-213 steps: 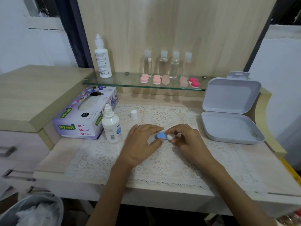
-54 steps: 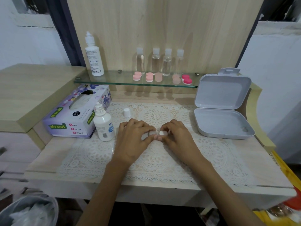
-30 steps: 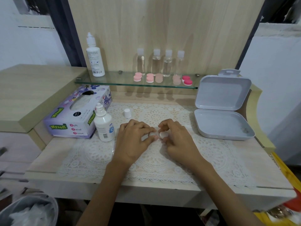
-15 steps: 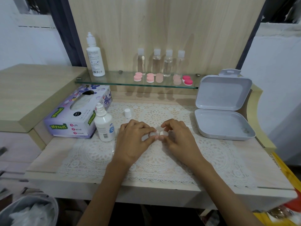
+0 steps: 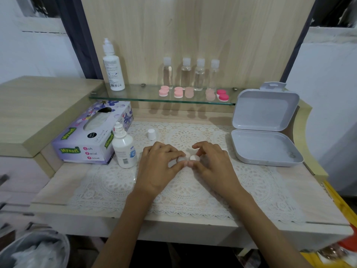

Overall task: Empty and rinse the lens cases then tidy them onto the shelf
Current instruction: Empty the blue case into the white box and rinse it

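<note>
A small white lens case (image 5: 190, 158) rests on the lace mat (image 5: 179, 182) at the middle of the desk. My left hand (image 5: 159, 167) pinches its left half, which the fingers mostly hide. My right hand (image 5: 212, 163) grips the right half at its white round cap. Several pink and beige lens cases (image 5: 178, 92) and a magenta one (image 5: 222, 94) lie in a row on the glass shelf (image 5: 135, 97). An uncapped white solution bottle (image 5: 123, 147) stands left of my hands, with its loose cap (image 5: 151, 134) behind.
A tissue box (image 5: 92, 134) sits at the left. An open grey plastic box (image 5: 264, 128) stands at the right. On the shelf are a tall white bottle (image 5: 113, 66) and several clear bottles (image 5: 191, 74). A bin (image 5: 32, 250) is below left.
A blue cap seen between my hands seven seconds ago is gone from sight. Over the last second my right fingers shifted slightly on the white cap; both hands stay in place.
</note>
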`<state>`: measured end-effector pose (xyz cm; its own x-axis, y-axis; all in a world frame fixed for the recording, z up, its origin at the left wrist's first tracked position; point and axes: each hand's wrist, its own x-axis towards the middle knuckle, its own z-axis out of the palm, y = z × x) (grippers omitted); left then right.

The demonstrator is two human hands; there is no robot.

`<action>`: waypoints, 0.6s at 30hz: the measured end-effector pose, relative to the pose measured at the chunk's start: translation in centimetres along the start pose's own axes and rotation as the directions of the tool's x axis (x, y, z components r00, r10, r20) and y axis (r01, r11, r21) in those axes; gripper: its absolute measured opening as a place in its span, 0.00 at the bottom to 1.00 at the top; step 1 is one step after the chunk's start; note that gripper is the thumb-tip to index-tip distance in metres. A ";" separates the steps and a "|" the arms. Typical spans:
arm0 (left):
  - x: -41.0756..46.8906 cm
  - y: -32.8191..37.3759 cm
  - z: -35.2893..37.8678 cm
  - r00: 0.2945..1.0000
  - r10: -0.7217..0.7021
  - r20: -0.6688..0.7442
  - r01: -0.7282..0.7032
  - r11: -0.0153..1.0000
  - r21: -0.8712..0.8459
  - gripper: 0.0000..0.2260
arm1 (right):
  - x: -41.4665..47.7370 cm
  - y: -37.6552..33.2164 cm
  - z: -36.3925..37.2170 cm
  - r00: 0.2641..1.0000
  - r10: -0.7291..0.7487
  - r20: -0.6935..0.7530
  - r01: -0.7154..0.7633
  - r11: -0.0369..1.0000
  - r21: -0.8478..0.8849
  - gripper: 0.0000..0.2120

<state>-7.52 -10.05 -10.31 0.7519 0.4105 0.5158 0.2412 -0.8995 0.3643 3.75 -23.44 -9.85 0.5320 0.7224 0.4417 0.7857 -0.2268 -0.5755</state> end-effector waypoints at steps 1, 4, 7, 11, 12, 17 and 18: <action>0.0 0.0 0.0 1.000 0.004 -0.002 -0.004 1.000 0.003 0.22 | 0.0 0.1 0.1 1.000 -0.007 0.004 0.007 1.000 -0.003 0.18; 0.0 0.1 -0.1 1.000 0.006 0.000 -0.006 1.000 0.000 0.23 | 0.1 0.3 0.2 0.999 -0.045 0.022 0.046 0.998 -0.035 0.18; 0.0 0.1 0.0 1.000 0.007 -0.001 -0.007 1.000 -0.003 0.24 | 0.0 0.1 0.2 0.997 -0.064 0.042 0.066 0.997 -0.044 0.24; -0.1 0.0 0.0 1.000 0.013 -0.006 -0.013 1.000 0.009 0.23 | -0.1 -0.2 0.1 0.999 -0.045 0.006 0.045 0.998 -0.034 0.20; -0.1 0.1 0.0 1.000 0.013 -0.005 -0.013 1.000 0.010 0.23 | -0.1 -0.2 0.1 0.999 -0.036 -0.004 0.036 0.999 -0.031 0.21; 0.0 0.1 0.0 1.000 0.011 -0.003 -0.011 1.000 0.002 0.24 | 0.1 0.2 0.2 1.000 -0.013 0.000 0.013 1.000 -0.025 0.17; 0.0 0.0 0.0 1.000 0.013 -0.003 -0.013 1.000 0.002 0.24 | 0.1 0.2 0.2 1.000 -0.026 0.007 0.026 0.999 -0.034 0.18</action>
<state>-7.52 -10.08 -10.27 0.7530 0.3989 0.5234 0.2324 -0.9053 0.3556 3.94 -23.27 -10.10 0.5093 0.7327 0.4514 0.8097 -0.2303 -0.5397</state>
